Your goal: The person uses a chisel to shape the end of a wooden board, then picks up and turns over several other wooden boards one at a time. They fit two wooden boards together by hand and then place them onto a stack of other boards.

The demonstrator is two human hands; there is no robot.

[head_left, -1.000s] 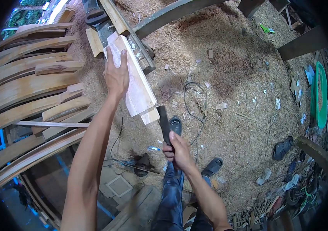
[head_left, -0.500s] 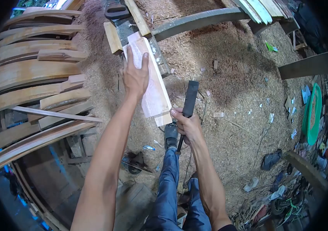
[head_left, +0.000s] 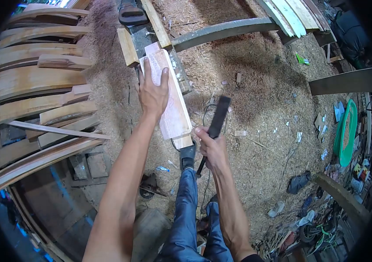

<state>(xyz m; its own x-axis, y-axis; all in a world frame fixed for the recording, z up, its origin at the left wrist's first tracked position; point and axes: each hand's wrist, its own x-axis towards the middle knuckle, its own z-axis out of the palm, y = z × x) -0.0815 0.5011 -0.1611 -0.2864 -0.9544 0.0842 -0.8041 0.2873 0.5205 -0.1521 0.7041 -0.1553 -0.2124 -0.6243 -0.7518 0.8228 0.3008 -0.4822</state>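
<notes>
My left hand (head_left: 153,98) lies on top of a pale wooden block (head_left: 175,107) with its index finger and thumb stretched apart. The block has a pinkish face, and its far end rests on a narrow bench (head_left: 141,37). Under the block's near end a lighter strip of wood (head_left: 183,141) sticks out. To the right of that end, my right hand (head_left: 213,150) is closed round a dark, flat file-like tool (head_left: 219,117). The tool's wide part points up and away, while a thin dark end (head_left: 201,167) shows below the fist. The tool is apart from the block.
Curved wooden pieces (head_left: 33,78) are stacked at the left. A dark clamp-like metal piece (head_left: 132,16) sits on the bench between wooden rails. A curved beam (head_left: 225,32) runs right from the bench. Shavings cover the ground; a green basin (head_left: 347,135) stands at right.
My right hand has shifted slightly down and away from the block, and the tool has tilted further to the right. My left hand keeps its place on the block.
</notes>
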